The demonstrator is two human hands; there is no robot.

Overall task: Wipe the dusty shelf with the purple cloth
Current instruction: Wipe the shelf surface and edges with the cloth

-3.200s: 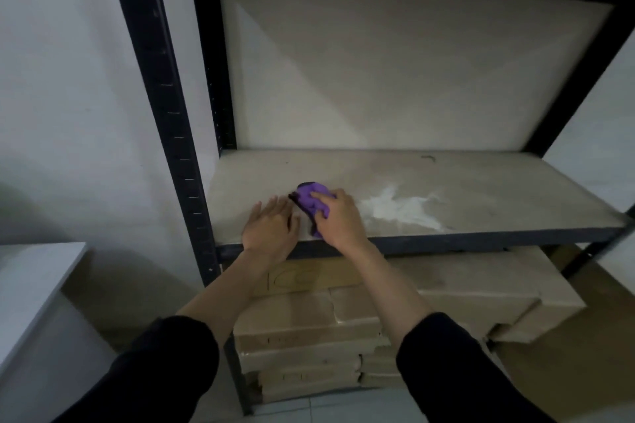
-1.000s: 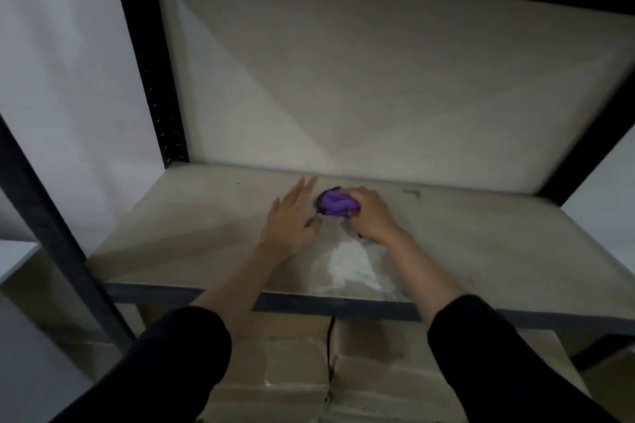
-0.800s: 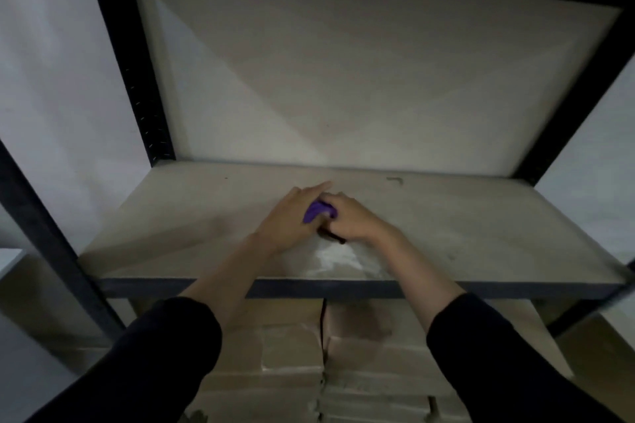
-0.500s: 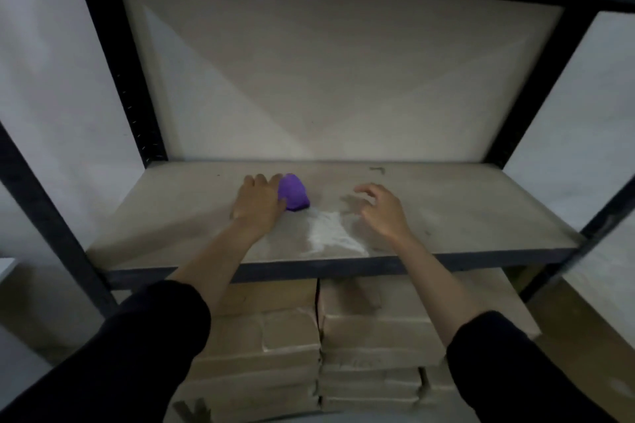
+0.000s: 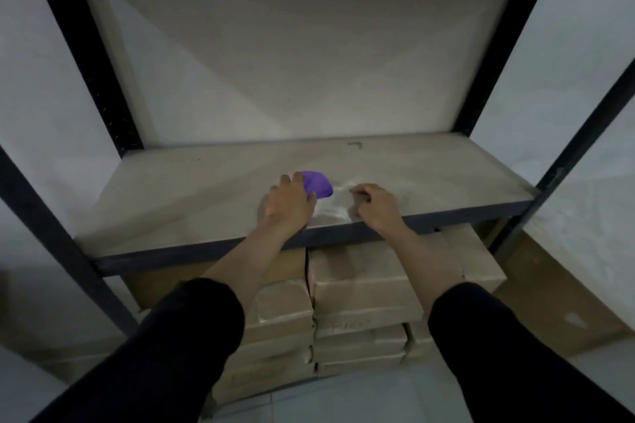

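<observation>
1. Cloth [image 5: 319, 184]: purple, bunched, on shelf [image 5: 178, 192] just left of frame centre, about mid-depth of the board.
2. L hand [image 5: 287, 204]: palm down, fingers laid over the cloth's left part, thumb at its near side. Gripping or only pressing? Can't tell.
3. R hand [image 5: 376, 209]: right of centre, near the shelf's front edge. Fingers are loosely curled and hold nothing, w/ the tips just beside the dust.
4. Dust [image 5: 331, 209]: white smeared patch btw the two hands, running to the front edge. The rest of the board looks dull grey, so prob. most of the wiping is left.
5. Risk: a stroke toward the bottom of the frame pushes powder over the edge onto the boxes [image 5: 360, 285] below. Cause: the patch already sits at the lip.
6. Risk: the cloth smears instead of lifting. Cause: it's a wad, so little of it meets the board.
7. Risk: R hand or the bare L palm drags thru the powder and spreads it. Cause: both lie touching or just beside the patch.
8. Risk: the cloth slips out sideways on a fast pass. Cause: L hand's hold may be only a press.
</observation>
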